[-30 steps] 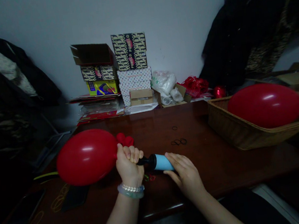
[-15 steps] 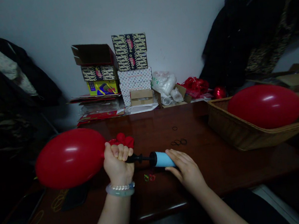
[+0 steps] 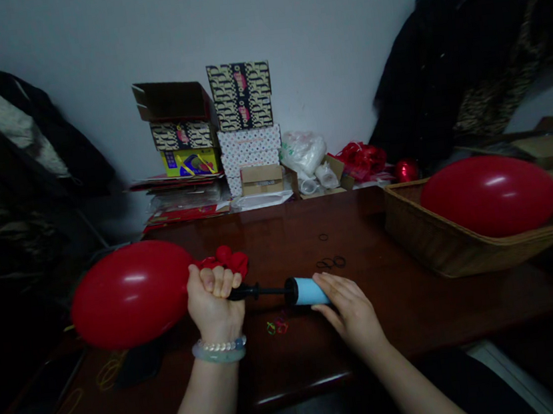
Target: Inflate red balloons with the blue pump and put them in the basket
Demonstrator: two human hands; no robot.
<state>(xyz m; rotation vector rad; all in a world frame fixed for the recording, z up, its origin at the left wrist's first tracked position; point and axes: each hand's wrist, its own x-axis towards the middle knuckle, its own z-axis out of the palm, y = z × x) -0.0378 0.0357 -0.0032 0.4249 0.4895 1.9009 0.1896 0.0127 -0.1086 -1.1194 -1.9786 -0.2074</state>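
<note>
My left hand [image 3: 216,298] is closed around the black end of a balloon pump and the neck of an inflated red balloon [image 3: 131,295]. The balloon bulges out to the left of my fist; its neck is hidden inside the fingers. Between my hands a thin black rod shows, running into the blue barrel of the balloon pump [image 3: 308,291]. My right hand [image 3: 352,312] is wrapped over the barrel's right end. Just beyond my left fist lies a small heap of red, uninflated balloons [image 3: 233,261] on the brown table [image 3: 295,359].
A wicker basket [image 3: 464,254] at the right holds another inflated red balloon [image 3: 489,196]. Black bands [image 3: 331,263] and small coloured bands [image 3: 277,328] lie on the table, with yellow bands [image 3: 69,406] at left. Stacked boxes [image 3: 243,97] stand at the back wall.
My hands have moved slightly apart, and more of the pump's black rod shows between them. The held balloon looks a little larger and has shifted slightly right.
</note>
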